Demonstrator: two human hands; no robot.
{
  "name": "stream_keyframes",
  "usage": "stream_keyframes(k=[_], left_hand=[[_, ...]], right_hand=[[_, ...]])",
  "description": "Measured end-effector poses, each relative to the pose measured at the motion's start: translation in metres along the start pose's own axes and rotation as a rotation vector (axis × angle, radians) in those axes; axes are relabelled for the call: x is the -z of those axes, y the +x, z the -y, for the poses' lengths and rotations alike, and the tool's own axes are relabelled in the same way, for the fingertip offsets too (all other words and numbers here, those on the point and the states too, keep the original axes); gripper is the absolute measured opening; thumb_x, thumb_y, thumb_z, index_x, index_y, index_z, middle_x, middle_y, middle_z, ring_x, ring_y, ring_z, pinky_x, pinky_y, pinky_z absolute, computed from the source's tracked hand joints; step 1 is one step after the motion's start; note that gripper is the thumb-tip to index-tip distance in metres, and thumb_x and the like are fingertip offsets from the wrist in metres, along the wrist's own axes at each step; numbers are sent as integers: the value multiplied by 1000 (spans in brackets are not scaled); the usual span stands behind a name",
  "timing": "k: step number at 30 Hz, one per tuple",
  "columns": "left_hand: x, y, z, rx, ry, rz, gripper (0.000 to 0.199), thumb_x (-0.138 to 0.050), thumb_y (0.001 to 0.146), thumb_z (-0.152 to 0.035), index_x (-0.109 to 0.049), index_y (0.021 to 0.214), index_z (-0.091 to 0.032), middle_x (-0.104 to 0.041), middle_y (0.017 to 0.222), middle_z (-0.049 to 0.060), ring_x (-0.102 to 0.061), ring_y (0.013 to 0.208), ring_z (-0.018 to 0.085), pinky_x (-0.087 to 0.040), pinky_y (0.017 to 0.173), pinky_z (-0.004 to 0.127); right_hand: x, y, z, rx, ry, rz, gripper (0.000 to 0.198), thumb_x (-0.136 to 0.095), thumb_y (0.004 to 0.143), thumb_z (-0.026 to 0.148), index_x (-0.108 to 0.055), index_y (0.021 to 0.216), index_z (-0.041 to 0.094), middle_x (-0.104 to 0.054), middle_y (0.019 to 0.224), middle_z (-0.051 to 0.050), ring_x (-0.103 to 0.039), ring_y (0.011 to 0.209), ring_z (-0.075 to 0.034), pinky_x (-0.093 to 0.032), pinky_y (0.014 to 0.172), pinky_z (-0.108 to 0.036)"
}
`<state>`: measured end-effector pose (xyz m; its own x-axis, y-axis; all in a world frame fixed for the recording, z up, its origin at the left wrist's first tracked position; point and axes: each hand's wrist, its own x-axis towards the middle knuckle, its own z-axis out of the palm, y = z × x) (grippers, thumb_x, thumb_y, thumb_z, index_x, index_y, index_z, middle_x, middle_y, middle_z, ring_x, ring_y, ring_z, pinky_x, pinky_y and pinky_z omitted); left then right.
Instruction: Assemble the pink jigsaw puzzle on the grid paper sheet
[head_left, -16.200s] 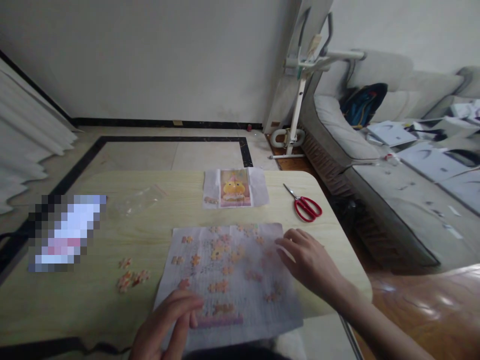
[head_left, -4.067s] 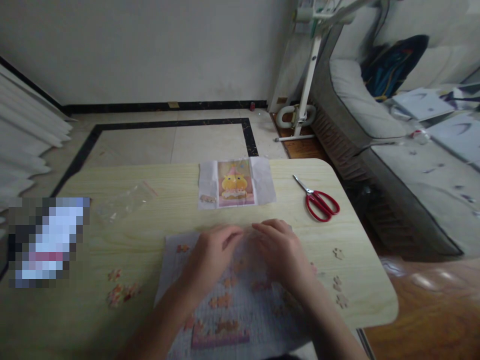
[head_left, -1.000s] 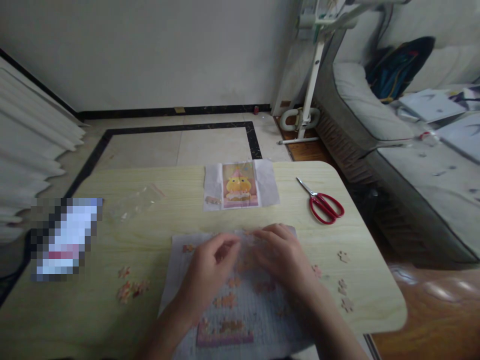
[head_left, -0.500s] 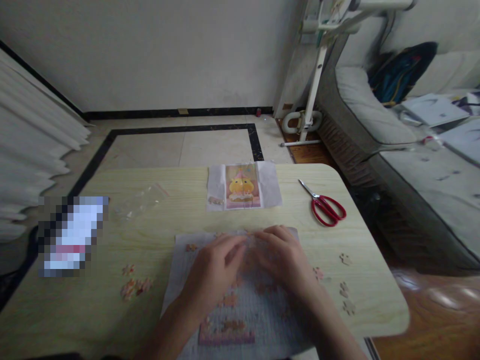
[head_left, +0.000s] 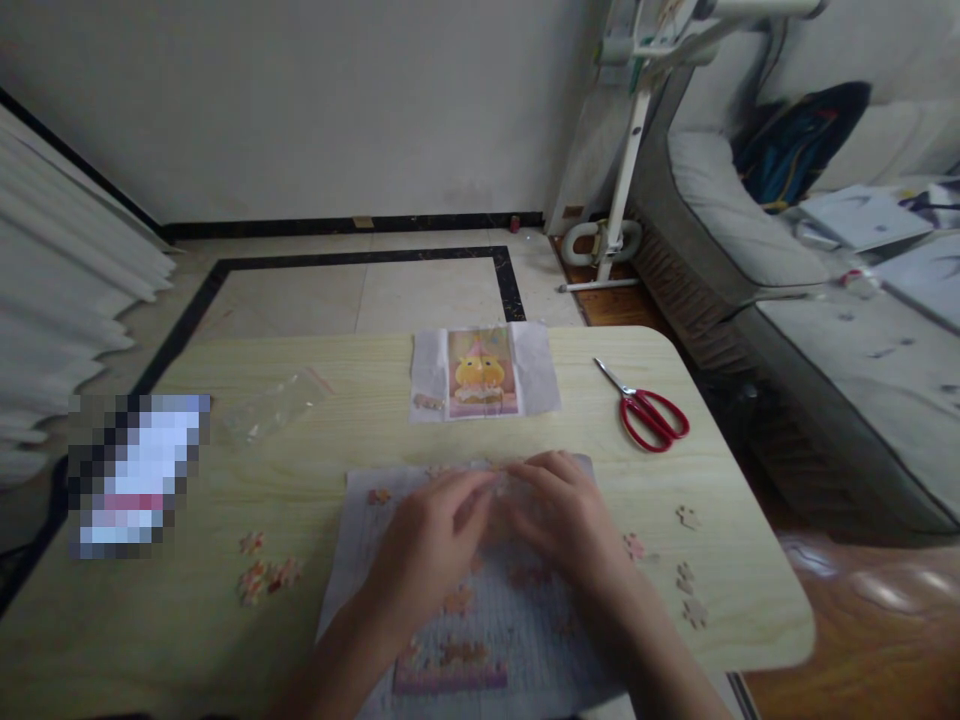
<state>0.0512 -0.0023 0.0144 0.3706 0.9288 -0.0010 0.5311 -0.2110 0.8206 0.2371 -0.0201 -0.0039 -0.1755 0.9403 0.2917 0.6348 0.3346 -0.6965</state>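
Observation:
Over a sheet of printed paper (head_left: pixel 352 540), my left hand (head_left: pixel 431 530) and my right hand (head_left: pixel 559 510) meet with fingers bent inward. The fingertips are blurred and close together; whatever lies between them cannot be made out. Beneath my wrists, a joined strip of jigsaw puzzle (head_left: pixel 450 678) with a pinkish edge lies on the paper. A few loose orange jigsaw pieces (head_left: pixel 459 600) sit above it, partly covered by my left hand. Another jigsaw piece (head_left: pixel 379 496) rests near the paper's upper left corner.
Past the paper lies a creased picture sheet (head_left: pixel 484 375) with a yellow chick and cake. Red-handled scissors (head_left: pixel 651 420) are to its right, a clear plastic bag (head_left: pixel 274 408) to its left. Loose pieces (head_left: pixel 268 578) lie left, others (head_left: pixel 694 612) right. A pixelated phone-like object (head_left: pixel 142 475) sits far left.
Both hands stay together over the paper with only slight finger movement. The whole view has shifted slightly; the objects on the table keep their places.

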Motion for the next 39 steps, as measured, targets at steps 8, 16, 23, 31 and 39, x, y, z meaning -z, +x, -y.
stream_keyframes(k=[8,16,23,31,39], left_hand=[[4,-5,1,35,24,-7,21,-54,92,-21,-68,107,-23,-73,93,3,-67,77,17,-54,72,29],[2,-8,1,137,-116,23,22,-52,94,-26,-70,106,-23,-74,101,4,-69,91,19,-54,81,31],[7,-22,-9,166,-336,94,24,-51,95,-35,-71,102,-23,-70,82,1,-67,86,18,-53,71,25],[9,-32,-24,250,-444,40,26,-54,92,-39,-70,84,-21,-67,77,1,-61,71,15,-49,64,23],[6,-39,-33,350,-649,66,30,-61,87,-43,-70,74,-17,-64,69,1,-54,63,11,-41,55,19]], right_hand=[[0,0,-4,0,-60,-25,25,-67,83,17,-66,108,20,-67,93,-8,-60,85,-24,-52,74,-40],[4,0,7,61,-51,-34,29,-69,84,17,-66,112,19,-67,94,-8,-59,85,-24,-52,73,-39],[14,-6,32,135,-75,-67,30,-66,85,16,-64,115,19,-68,93,-8,-59,83,-23,-53,69,-39],[18,-14,55,128,-52,-172,30,-65,87,14,-64,116,22,-69,91,-7,-63,81,-22,-54,68,-37],[24,-19,65,162,80,-148,35,-63,85,6,-64,116,21,-69,93,-6,-63,82,-20,-54,69,-35]])
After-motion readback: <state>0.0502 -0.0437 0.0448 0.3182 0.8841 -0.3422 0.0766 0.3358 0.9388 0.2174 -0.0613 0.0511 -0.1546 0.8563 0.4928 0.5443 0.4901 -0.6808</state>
